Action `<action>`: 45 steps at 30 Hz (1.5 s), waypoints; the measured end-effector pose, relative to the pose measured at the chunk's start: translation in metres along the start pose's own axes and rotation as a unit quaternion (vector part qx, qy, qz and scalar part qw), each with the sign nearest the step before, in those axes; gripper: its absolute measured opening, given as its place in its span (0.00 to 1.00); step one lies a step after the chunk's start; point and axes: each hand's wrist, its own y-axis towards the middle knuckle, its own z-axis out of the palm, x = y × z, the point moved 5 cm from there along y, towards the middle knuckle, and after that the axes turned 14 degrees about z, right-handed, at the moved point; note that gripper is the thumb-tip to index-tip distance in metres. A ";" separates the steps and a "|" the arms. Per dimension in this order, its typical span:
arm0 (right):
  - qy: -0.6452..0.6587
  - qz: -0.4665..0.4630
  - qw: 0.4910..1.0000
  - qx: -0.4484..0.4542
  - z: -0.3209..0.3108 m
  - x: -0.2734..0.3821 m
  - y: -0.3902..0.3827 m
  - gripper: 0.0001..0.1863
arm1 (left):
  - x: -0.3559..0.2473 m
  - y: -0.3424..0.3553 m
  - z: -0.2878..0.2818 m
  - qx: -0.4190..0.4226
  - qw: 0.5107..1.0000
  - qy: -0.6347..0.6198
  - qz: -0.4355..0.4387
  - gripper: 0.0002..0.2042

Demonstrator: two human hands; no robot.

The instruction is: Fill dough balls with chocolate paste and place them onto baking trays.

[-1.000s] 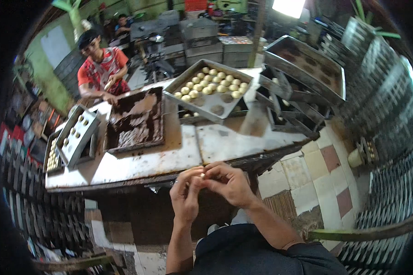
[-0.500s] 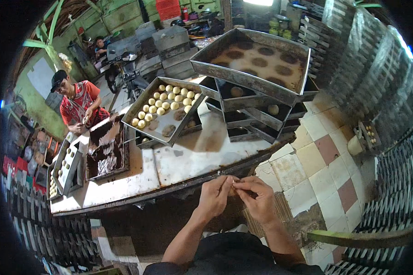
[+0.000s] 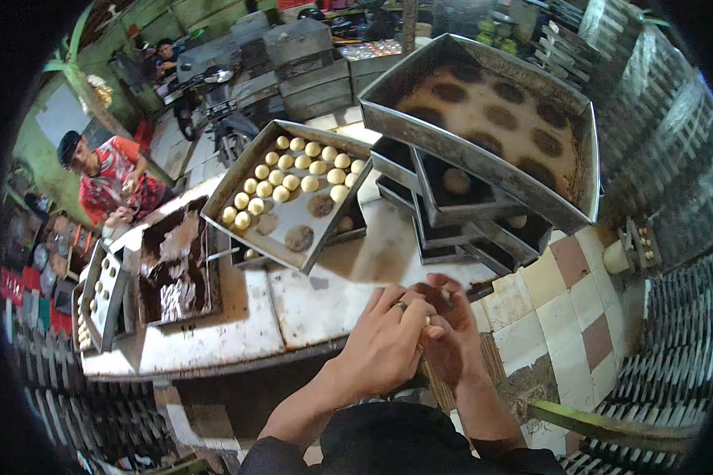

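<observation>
My left hand [image 3: 384, 336], wearing a ring, is curled over the fingers of my right hand [image 3: 459, 336] at the near edge of the white worktop [image 3: 301, 305]. My right hand is turned partly palm inward, fingers bent; whatever small pale thing they hold is mostly hidden. Beyond them a metal tray of round pale dough balls [image 3: 283, 176] rests tilted on other trays. To its right stands a stack of dark trays [image 3: 444, 226] topped by a greasy tray with dark round stains [image 3: 479, 119]. Left lie a brown-smeared deep pan [image 3: 174, 269] and smaller trays with dough balls [image 3: 103, 297].
A co-worker in red [image 3: 115, 178] works across the worktop; another person [image 3: 166, 55] is farther back beside a motorbike [image 3: 222, 119] and grey metal boxes [image 3: 309, 71]. A green wooden rail [image 3: 594, 423] and slatted racks [image 3: 673, 332] are at my right, above a tiled floor [image 3: 578, 309].
My hands have shifted up and right, with my left hand now over my right, which has rotated. The view has turned, bringing the stacked trays closer.
</observation>
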 end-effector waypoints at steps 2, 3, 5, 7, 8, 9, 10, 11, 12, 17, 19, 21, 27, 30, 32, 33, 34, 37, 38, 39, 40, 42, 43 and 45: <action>0.069 0.009 0.998 0.002 0.032 -0.010 0.009 0.36 | 0.006 0.009 -0.028 -0.074 0.985 0.093 0.127 0.06; 0.145 0.025 0.989 0.020 0.048 -0.019 0.019 0.32 | 0.015 0.015 -0.037 -0.075 0.984 0.083 0.137 0.06; -0.010 -0.113 0.994 0.002 0.058 -0.015 0.044 0.28 | 0.033 0.026 -0.057 -0.122 0.976 0.036 0.175 0.05; -0.047 -0.059 0.990 -0.119 0.057 0.000 0.058 0.22 | 0.047 0.039 -0.079 -0.082 0.982 -0.036 0.165 0.11; -0.207 -0.054 0.960 -0.179 0.068 0.033 0.060 0.19 | 0.056 0.044 -0.089 -0.175 0.947 -0.244 0.112 0.15; -0.383 -0.151 0.891 -0.191 0.077 0.060 0.073 0.19 | 0.070 0.044 -0.099 -0.260 0.864 -0.427 0.051 0.18; -0.439 -0.268 0.843 -0.157 0.083 0.095 0.080 0.20 | 0.085 0.053 -0.103 -0.279 0.848 -0.441 0.093 0.24; -0.551 -0.349 0.721 -0.235 0.089 0.133 0.082 0.20 | 0.106 0.059 -0.107 -0.277 0.845 -0.447 0.095 0.24; -0.591 -0.399 0.602 -0.360 0.093 0.162 0.094 0.19 | 0.147 0.061 -0.094 -0.186 0.927 -0.321 0.054 0.24; -0.785 -0.002 0.529 -0.323 0.020 0.233 0.167 0.18 | 0.334 0.029 -0.048 -0.077 0.962 0.172 -0.199 0.22; -0.773 -0.326 0.421 -0.346 0.072 0.204 0.145 0.18 | 0.389 0.023 -0.042 -0.085 0.953 0.159 -0.242 0.22; -0.638 -0.471 0.525 -0.309 0.091 0.150 0.110 0.15 | 0.417 0.026 -0.040 -0.074 0.931 0.093 -0.344 0.25; -0.636 -0.324 0.681 -0.163 0.053 0.061 0.106 0.05 | 0.437 0.028 -0.031 -0.086 0.928 -0.085 -0.352 0.19; -0.622 -0.277 0.723 -0.117 0.046 0.036 0.121 0.04 | 0.379 -0.025 -0.076 -0.329 0.789 -0.414 -0.312 0.17; -0.626 -0.243 0.741 -0.024 0.064 0.010 0.138 0.03 | 0.317 -0.063 -0.116 -0.378 0.785 -0.403 -0.279 0.19; -0.624 -0.240 0.744 -0.006 0.076 -0.001 0.145 0.03 | 0.287 -0.079 -0.129 -0.379 0.810 -0.354 -0.274 0.20; -0.608 -0.259 0.750 0.024 0.096 -0.014 0.151 0.03 | 0.264 -0.095 -0.131 -0.363 0.807 -0.347 -0.311 0.18; -0.549 -0.345 0.751 0.122 0.155 -0.076 0.173 0.07 | 0.217 -0.155 -0.117 -0.416 0.792 -0.341 -0.289 0.12; -0.559 -0.369 0.733 0.122 0.159 -0.115 0.190 0.09 | 0.206 -0.172 -0.103 -0.439 0.773 -0.353 -0.291 0.10; -0.570 -0.354 0.724 0.160 0.168 -0.150 0.210 0.10 | 0.190 -0.188 -0.100 -0.438 0.809 -0.233 -0.314 0.09; -0.574 -0.302 0.727 0.226 0.172 -0.189 0.222 0.09 | 0.194 -0.221 -0.103 -0.509 0.741 -0.295 -0.322 0.10; -0.580 -0.252 0.715 0.298 0.193 -0.249 0.238 0.08 | 0.191 -0.277 -0.129 -0.620 0.605 -0.359 -0.349 0.13; -0.584 -0.257 0.707 0.305 0.208 -0.272 0.246 0.07 | 0.192 -0.304 -0.143 -0.652 0.583 -0.346 -0.340 0.14; -0.705 -0.263 0.631 0.187 0.230 -0.317 0.283 0.11 | 0.188 -0.371 -0.178 -0.692 0.562 -0.310 -0.330 0.14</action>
